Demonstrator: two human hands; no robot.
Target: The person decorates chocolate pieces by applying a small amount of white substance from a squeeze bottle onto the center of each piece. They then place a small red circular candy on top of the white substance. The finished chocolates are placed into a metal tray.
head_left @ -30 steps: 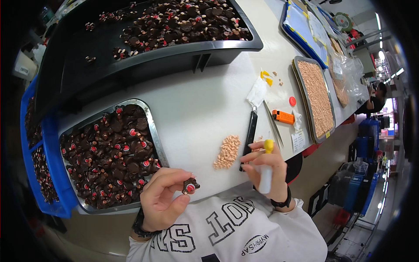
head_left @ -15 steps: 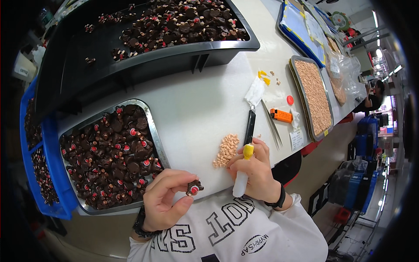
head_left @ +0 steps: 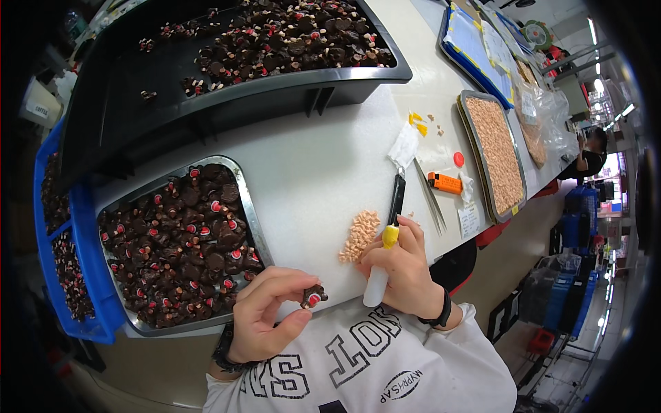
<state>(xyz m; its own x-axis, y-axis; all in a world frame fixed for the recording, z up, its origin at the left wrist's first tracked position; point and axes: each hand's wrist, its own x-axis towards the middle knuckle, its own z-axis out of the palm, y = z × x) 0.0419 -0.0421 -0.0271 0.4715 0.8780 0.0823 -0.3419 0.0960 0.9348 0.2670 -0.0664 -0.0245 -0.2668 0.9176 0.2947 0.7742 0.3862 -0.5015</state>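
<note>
Between the thumb and fingers of my left hand (head_left: 272, 316) is a small dark brown figurine (head_left: 314, 297) with a red-and-white spot. My right hand (head_left: 406, 272) is closed around a slim translucent white squeeze bottle (head_left: 376, 286) with a yellow collar. Its fingertips are close to a loose pile of small beige pieces (head_left: 359, 235) on the white work surface; whether they pinch a piece is hidden. Just beyond this hand lies a black-handled tool (head_left: 397, 196). Similar brown figurines with red spots fill a metal tray (head_left: 249, 199) on the left.
A large black bin (head_left: 275, 93) of figurines stands at the back, beside a blue divided crate (head_left: 103, 303) at far left. Tweezers (head_left: 432, 199), an orange lighter-like object (head_left: 445, 183) and a tray of beige pieces (head_left: 521, 180) lie to the right. A person (head_left: 591, 157) is in the background.
The whole view has shifted slightly. My left hand has brought the figurine a little to the right and turned it slightly. The right hand keeps its grip on the bottle, which has tilted slightly.
</note>
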